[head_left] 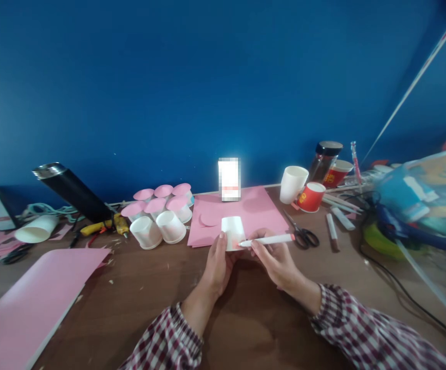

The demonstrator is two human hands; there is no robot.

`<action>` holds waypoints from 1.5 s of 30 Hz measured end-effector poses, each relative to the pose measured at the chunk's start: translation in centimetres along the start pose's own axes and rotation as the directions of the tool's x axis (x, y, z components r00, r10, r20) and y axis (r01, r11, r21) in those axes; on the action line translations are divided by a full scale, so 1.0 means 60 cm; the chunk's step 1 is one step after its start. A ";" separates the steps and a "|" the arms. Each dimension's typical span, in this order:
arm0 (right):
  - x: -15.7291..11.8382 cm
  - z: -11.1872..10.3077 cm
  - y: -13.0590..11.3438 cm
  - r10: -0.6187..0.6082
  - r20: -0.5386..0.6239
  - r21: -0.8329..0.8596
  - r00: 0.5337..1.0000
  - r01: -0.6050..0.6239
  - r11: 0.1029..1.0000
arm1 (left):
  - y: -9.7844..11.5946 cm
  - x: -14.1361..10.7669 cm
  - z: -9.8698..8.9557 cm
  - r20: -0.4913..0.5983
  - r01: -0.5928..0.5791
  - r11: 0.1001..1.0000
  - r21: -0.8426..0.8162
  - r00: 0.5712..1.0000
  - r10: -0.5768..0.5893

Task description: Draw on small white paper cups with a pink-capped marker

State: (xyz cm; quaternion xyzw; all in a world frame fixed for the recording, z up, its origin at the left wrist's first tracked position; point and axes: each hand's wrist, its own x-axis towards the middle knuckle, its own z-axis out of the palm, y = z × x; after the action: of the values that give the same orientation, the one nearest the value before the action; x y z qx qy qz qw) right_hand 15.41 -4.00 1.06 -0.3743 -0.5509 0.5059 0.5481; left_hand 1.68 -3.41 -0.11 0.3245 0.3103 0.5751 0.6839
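A small white paper cup (233, 228) is held in my left hand (219, 262), with the thumb along its left side. Between the fingers of my right hand (275, 259) is a white marker (271, 240) with an orange end; its tip points left and reaches the cup's lower right part, where a faint pink-orange mark shows. Pink paper sheets (257, 208) lie just behind the hands, with a loose pink disc (210, 219) on them. To the left stand several white cups (171, 227), most with pink discs on top.
Black-handled scissors (305, 237) lie right of my right hand. Farther right are a red cup (311, 197), a tall white cup (293, 184), glue sticks and a blue glue gun (390, 221). On the left are a tilted black flask (72, 190), yellow-handled tool (99, 227) and pink board (45, 303).
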 end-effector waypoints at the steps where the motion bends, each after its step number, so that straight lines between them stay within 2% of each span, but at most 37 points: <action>1: 0.000 0.000 -0.001 -0.001 -0.003 -0.009 1.000 0.001 1.000 | 0.000 0.000 0.000 0.006 -0.001 1.000 0.001 1.000 0.001; 6: -0.002 0.001 -0.010 -0.017 0.050 -0.068 0.999 0.020 0.997 | 0.000 -0.002 0.003 0.018 -0.004 1.000 0.012 1.000 0.004; 11: -0.004 0.001 -0.012 -0.059 0.020 -0.120 0.998 0.061 0.991 | 0.000 -0.003 0.004 0.028 -0.018 1.000 0.018 0.999 0.018; 16: -0.004 0.001 -0.010 -0.062 0.050 -0.149 0.997 0.069 0.986 | -0.003 -0.002 0.002 0.023 -0.036 0.999 0.016 0.999 0.036; 22: -0.006 0.000 -0.005 -0.075 0.035 -0.194 0.997 0.080 0.978 | -0.003 -0.003 0.002 0.033 -0.045 0.999 0.011 0.998 0.045; 28: -0.010 -0.003 -0.011 -0.179 0.095 -0.326 0.979 0.201 0.924 | -0.003 -0.003 0.003 0.026 -0.056 0.998 0.039 0.998 0.055; 36: -0.012 -0.004 -0.011 -0.170 0.085 -0.343 0.982 0.190 0.920 | -0.001 -0.005 0.007 0.029 -0.072 0.996 0.052 0.997 0.071; 40: -0.012 0.001 -0.017 -0.100 0.002 -0.215 0.995 0.098 0.972 | -0.001 -0.007 0.007 0.022 -0.063 0.998 0.021 0.998 0.063; 43: -0.007 0.003 -0.017 -0.005 -0.085 -0.035 0.996 0.002 0.999 | -0.003 -0.004 0.005 -0.026 -0.048 0.999 0.005 0.999 0.048; 45: 0.000 0.001 -0.011 0.041 -0.140 0.027 0.989 -0.037 0.999 | -0.004 -0.002 0.003 -0.062 -0.023 1.000 -0.004 0.998 0.023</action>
State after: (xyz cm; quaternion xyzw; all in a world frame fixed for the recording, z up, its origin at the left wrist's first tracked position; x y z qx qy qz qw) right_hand 15.42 -4.15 1.72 -0.4128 -0.4974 0.4957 0.5800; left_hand 1.95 -3.58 -0.18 0.3085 0.3260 0.5936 0.6680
